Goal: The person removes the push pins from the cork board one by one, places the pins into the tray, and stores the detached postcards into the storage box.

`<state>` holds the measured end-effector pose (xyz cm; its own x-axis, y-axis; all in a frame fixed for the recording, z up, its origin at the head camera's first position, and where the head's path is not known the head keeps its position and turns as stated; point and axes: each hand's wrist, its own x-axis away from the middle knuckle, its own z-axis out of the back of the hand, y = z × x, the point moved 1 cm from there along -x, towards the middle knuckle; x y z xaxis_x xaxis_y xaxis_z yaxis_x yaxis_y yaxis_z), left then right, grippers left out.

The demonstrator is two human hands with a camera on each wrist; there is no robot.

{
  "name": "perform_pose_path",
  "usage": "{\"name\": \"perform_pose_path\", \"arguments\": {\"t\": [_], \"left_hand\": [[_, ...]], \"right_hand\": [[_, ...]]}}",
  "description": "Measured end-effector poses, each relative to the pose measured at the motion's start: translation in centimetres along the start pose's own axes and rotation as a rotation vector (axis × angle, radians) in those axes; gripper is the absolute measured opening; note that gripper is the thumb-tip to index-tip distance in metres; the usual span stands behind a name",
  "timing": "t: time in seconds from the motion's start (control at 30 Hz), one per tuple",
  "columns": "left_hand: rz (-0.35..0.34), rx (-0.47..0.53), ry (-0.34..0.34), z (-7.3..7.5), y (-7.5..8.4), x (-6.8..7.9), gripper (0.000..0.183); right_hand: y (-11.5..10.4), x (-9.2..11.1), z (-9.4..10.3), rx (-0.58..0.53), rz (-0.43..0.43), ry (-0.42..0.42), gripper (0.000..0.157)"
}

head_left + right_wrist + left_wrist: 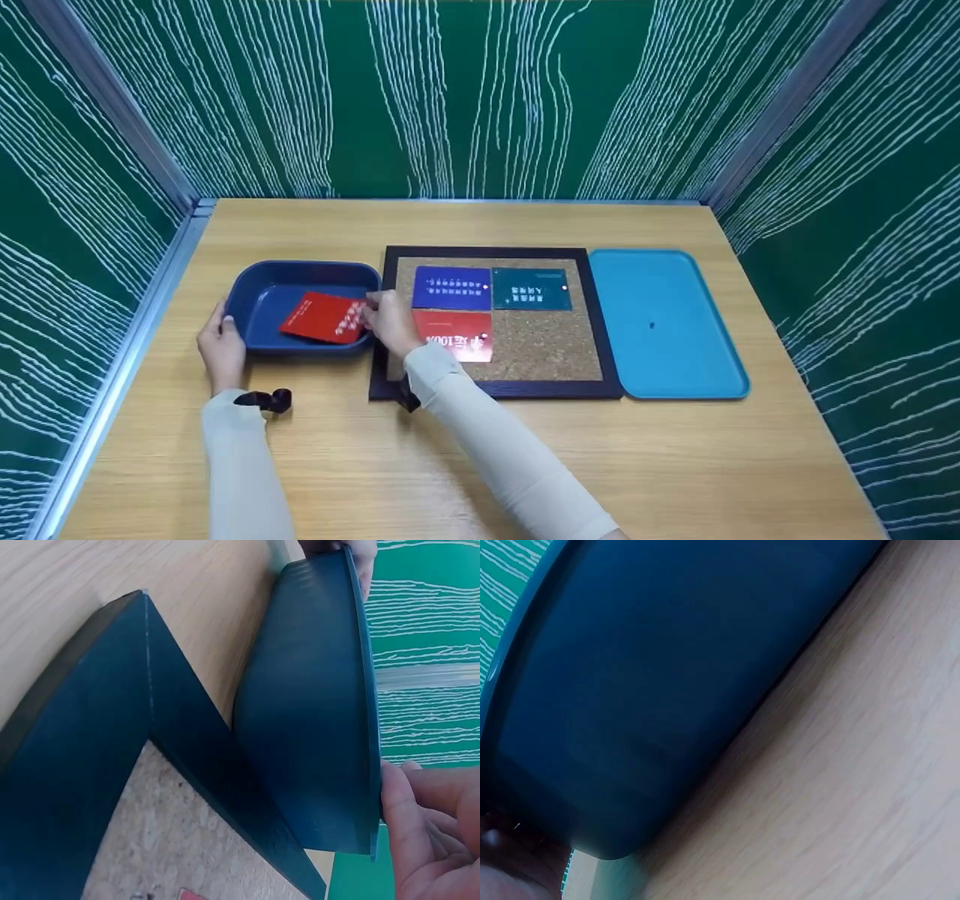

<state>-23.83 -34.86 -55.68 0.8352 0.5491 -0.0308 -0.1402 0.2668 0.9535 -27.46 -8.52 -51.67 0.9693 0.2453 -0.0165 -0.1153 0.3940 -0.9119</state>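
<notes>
In the head view a dark blue basin (259, 307) stands at the left of the wooden table. My left hand (223, 349) grips its left end, thumb over the rim and fingers along the outer wall. A red card (311, 316) with white print lies slanted inside the basin. My right hand (391, 322) reaches over the right rim and pinches the card's right end. In the right wrist view, the basin's wall hides the fingertips of that hand (431, 821). The left wrist view is mostly filled by the outside of the basin (652, 682).
Right of the basin lies a dark-framed cork board (547, 345). Pinned on it are a purple card (450, 288), a green card (530, 289) and another red card (457, 334), partly behind my right hand. A light blue tray (667, 330) adjoins the board. Green patterned panels (525, 97) enclose the table.
</notes>
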Motion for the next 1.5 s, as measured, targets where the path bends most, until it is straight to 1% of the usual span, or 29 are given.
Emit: {"name": "perform_pose_path", "arguments": {"t": [0.1,0.3,0.43,0.53,0.63,0.83,0.97,1.07,1.2,1.33,1.4,1.5], "left_hand": [[-0.01,-0.006,-0.003,0.0,0.0,0.0,0.043],[0.024,-0.007,-0.014,0.0,0.3,0.1,0.044],[0.044,-0.015,-0.021,0.1,0.4,0.1,0.044],[0.049,-0.015,-0.022,0.1,0.4,0.0,0.045],[0.05,-0.012,-0.021,0.1,0.3,0.0,0.045],[0.057,-0.015,-0.035,0.1,0.4,-0.1,0.045],[0.044,-0.028,-0.044,0.1,0.3,-0.2,0.046],[0.021,-0.05,-0.043,0.3,0.3,-0.2,0.045],[0.01,-0.082,-0.068,0.5,0.3,-0.1,0.046],[0.046,-0.108,-0.128,1.0,0.4,0.0,0.05],[0.072,-0.113,-0.162,1.1,0.6,0.1,0.053],[0.096,-0.14,-0.194,1.3,1.0,0.2,0.056]], "right_hand": [[0.0,0.1,0.1,-0.002,0.007,0.003,0.032],[0.0,0.2,0.3,-0.147,-0.05,-0.023,0.03],[-0.1,0.3,0.4,-0.229,-0.111,-0.025,0.028],[-0.2,0.4,0.4,-0.266,-0.139,-0.016,0.027],[-0.2,0.5,0.6,-0.29,-0.144,-0.009,0.025],[-0.1,0.5,1.0,-0.348,-0.178,-0.03,0.024],[0.0,0.5,1.5,-0.359,-0.191,-0.042,0.023],[0.1,0.5,1.9,-0.351,-0.18,-0.048,0.022],[0.2,0.7,2.7,-0.335,-0.173,-0.074,0.02],[0.3,0.9,3.5,-0.312,-0.178,-0.1,0.02],[0.3,1.0,3.9,-0.305,-0.179,-0.098,0.019],[0.5,1.1,4.5,-0.299,-0.183,-0.096,0.019]]}}
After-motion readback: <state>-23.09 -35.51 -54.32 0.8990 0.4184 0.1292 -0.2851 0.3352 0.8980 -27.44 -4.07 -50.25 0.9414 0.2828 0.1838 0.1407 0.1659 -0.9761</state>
